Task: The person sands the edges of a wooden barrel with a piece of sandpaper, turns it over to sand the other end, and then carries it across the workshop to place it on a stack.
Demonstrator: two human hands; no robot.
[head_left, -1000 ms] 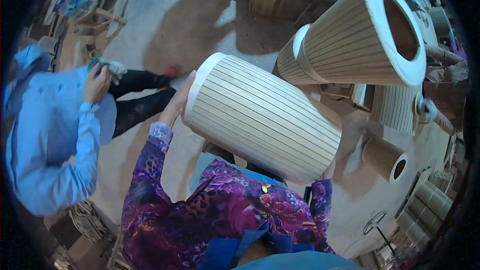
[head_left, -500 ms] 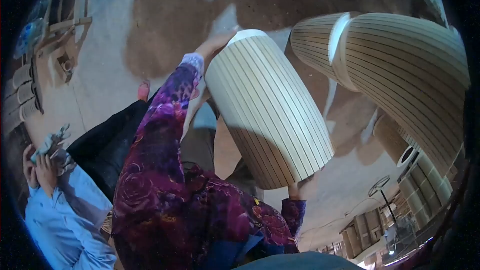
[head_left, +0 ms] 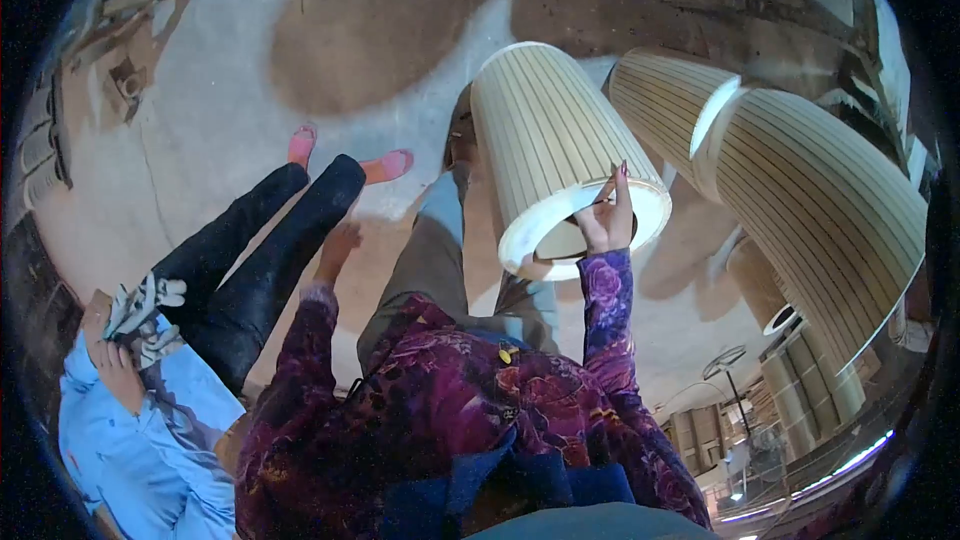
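Since half a second ago, the slatted wooden barrel has been stood upright; its rim is pinched by right hand fingers, while left hand fingers hang loosely spread.

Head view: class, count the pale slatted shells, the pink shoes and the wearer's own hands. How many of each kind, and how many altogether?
Slatted shells: 3 (near shell, small shell, large shell)
Pink shoes: 2
Wearer's hands: 2 (left hand, right hand)
Total: 7
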